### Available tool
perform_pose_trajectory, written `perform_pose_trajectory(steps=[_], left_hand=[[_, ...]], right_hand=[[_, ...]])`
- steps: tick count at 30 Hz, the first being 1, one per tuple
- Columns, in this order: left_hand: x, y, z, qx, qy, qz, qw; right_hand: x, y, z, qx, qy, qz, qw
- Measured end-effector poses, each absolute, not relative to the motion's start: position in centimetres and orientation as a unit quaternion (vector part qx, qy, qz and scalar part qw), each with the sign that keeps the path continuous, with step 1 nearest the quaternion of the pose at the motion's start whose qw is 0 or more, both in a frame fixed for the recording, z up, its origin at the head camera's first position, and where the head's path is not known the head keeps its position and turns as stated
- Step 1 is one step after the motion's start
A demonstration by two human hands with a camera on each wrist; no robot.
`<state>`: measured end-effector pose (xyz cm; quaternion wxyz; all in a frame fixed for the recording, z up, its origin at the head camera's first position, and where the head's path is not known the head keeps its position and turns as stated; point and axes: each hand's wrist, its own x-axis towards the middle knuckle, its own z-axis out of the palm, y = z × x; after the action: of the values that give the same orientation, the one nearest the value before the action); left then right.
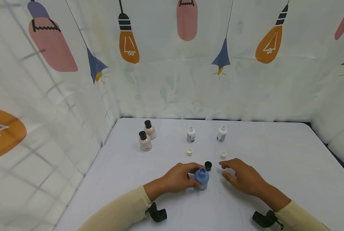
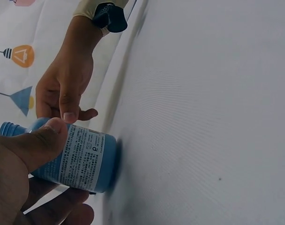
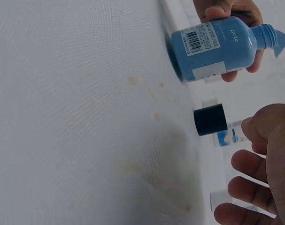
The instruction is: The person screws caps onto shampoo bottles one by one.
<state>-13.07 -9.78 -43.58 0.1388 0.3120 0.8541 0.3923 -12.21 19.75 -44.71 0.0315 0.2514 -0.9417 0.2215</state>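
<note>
My left hand (image 1: 179,178) grips a small blue bottle (image 1: 202,180) by its sides, thumb on the near side and fingers round the back. The bottle stands upright on the white table with its threaded neck uncovered; a printed label (image 2: 83,157) shows in the left wrist view. Just behind the bottle lies a black cap (image 1: 208,165), also seen beside my right hand's fingers (image 3: 248,166) in the right wrist view. My right hand (image 1: 244,178) hovers to the right of the cap, fingers spread and loosely bent, with nothing in it.
Two white bottles (image 1: 191,134) (image 1: 221,134) without caps stand farther back, each with a white cap (image 1: 189,151) (image 1: 223,155) in front. At the back left are two pale pink bottles (image 1: 145,142) (image 1: 150,131) with black caps. Printed curtains (image 1: 172,86) hang behind the table's far edge.
</note>
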Motion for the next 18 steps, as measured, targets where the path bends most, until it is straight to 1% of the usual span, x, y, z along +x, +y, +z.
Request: perform_pose_trajectory(steps=[18], left_hand=[[-13.3, -9.7, -44.7, 0.323, 0.865, 0.363, 0.121]], right_hand=[[-13.4, 17.9, -46.1, 0.255, -0.935, 0.243, 0.028]])
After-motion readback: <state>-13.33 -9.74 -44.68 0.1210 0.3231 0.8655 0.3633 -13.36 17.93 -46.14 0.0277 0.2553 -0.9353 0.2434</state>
